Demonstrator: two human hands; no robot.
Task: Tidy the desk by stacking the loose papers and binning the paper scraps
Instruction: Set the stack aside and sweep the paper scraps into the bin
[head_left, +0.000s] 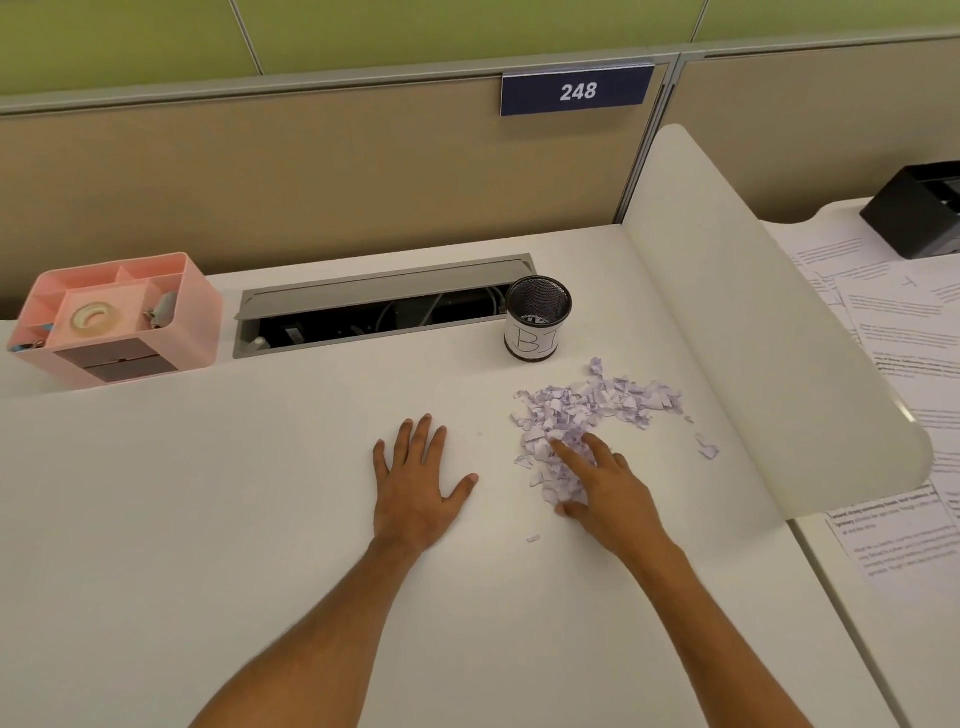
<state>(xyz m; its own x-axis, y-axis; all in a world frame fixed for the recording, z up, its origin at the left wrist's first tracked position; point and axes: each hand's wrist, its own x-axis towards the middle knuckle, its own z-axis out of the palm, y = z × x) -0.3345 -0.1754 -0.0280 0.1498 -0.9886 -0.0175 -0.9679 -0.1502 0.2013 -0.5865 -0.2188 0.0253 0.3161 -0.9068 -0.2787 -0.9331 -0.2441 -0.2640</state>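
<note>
Head view: right hand (605, 488) fingers rest on paper scraps (587, 410).

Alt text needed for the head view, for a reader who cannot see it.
A person's right hand rests on a pile of purple paper scraps on a white desk, while the left hand lies flat beside it. A black mesh cup stands behind the scraps; printed papers lie beyond a divider.
</note>
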